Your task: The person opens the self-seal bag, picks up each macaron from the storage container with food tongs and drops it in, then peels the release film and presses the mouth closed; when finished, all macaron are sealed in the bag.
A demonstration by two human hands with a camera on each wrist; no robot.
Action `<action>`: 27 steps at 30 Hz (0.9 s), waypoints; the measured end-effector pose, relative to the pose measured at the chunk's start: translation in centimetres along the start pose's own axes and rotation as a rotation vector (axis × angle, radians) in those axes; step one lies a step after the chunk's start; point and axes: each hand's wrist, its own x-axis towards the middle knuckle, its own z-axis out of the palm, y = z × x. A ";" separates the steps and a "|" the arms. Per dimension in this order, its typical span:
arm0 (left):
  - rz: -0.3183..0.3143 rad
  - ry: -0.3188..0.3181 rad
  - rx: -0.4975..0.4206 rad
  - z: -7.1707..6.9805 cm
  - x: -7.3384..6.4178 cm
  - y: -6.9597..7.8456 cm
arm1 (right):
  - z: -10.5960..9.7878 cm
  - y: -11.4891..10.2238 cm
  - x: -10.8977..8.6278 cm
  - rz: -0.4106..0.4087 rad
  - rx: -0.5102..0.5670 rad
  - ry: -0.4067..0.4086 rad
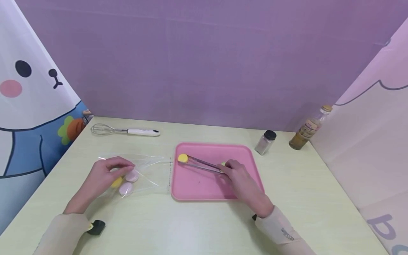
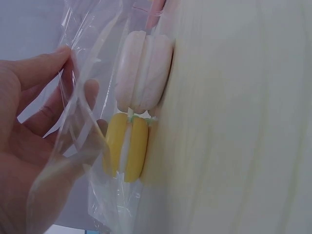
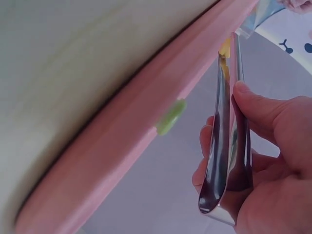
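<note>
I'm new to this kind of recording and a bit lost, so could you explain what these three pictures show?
There's no machine here: a person works bare-handed. The big picture comes from a camera worn on the head, looking down; the others come from cameras on the left and right wrists.

On the pale table are a pink tray, a whisk at the back left, and a black-capped jar and corked bottle to the right.

The left hand holds a clear bag containing macarons, two pale pink and one yellow. The right hand holds metal tongs, their tips around another yellow macaron. A green macaron lies on the tray.
</note>
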 end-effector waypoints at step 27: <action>0.004 -0.002 0.005 0.0 0.0 0.2 | -0.5 -3.8 1.7 -0.159 -0.073 -0.104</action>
